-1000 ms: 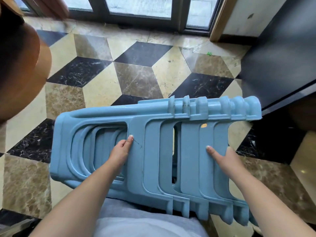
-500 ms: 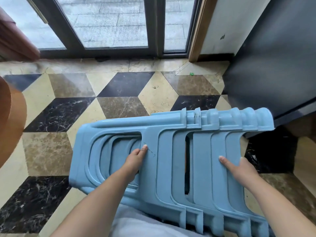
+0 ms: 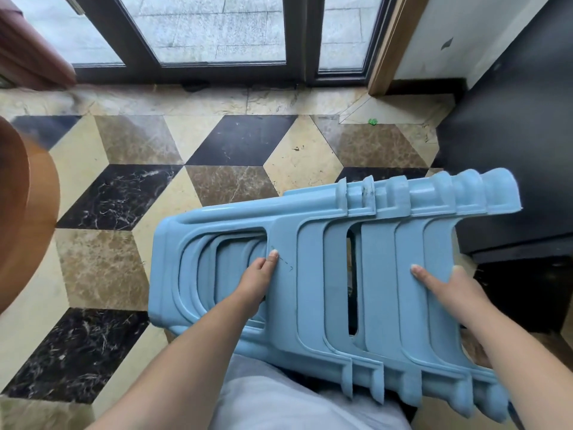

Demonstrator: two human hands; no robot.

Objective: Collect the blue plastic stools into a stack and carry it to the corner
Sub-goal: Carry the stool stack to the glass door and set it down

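The left hand (image 3: 259, 276) reaches into the side opening of the outermost stool, thumb lying along the upright beside the opening and the fingers hooked out of sight behind the plastic, so it grips the stack of blue stools (image 3: 328, 274) there. The right hand (image 3: 446, 288) holds the stack near its leg end: the index finger lies straight across a leg panel, the thumb presses on the next one, and the remaining fingers curl under the far edge, hidden from view.

The stack is carried sideways off the floor, in front of the person's waist, against pale grey clothing (image 3: 297, 401). The nested seats point left and the staggered legs fan out to the right, the upper leg tips ending close to a dark cabinet (image 3: 511, 150).

Beneath lies a marble floor (image 3: 130, 197) laid in black, brown and cream diamonds. A small green scrap (image 3: 373, 121) sits on it near the corner where a wooden door frame (image 3: 392, 51) meets the wall. Dark-framed glass doors (image 3: 217, 29) run across the top, and a rounded brown wooden surface (image 3: 24, 212) fills the left edge.
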